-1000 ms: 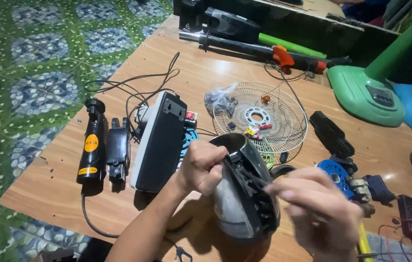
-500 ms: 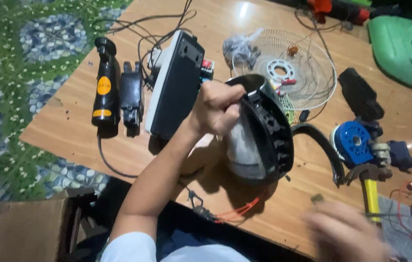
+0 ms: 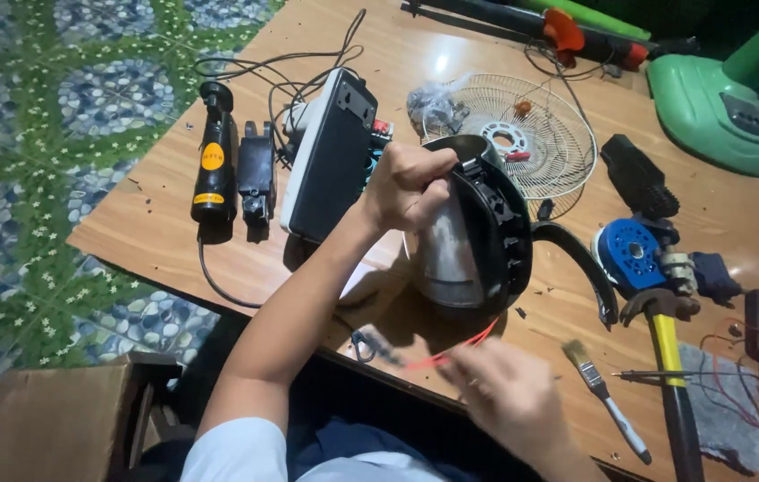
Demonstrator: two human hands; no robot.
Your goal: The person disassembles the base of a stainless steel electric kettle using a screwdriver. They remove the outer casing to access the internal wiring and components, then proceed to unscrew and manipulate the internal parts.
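The left hand (image 3: 411, 186) grips the rim of a steel kettle (image 3: 464, 236), fingers closed over its top edge. The kettle lies tilted on the table (image 3: 156, 232), its long axis running left to right, black base facing right, handle (image 3: 580, 263) beyond it. The right hand (image 3: 504, 393), blurred, hovers near a red wire (image 3: 451, 353); its grip cannot be told. A brush (image 3: 598, 393) lies just beside.

My left hand (image 3: 411, 186) had its grip on the rim of the steel kettle (image 3: 469, 236), tipped on its side on the tabletop (image 3: 156, 223). My right hand (image 3: 509, 393), blurred, hovered near a red wire (image 3: 451, 353), a small brush (image 3: 598, 384) just beside it.
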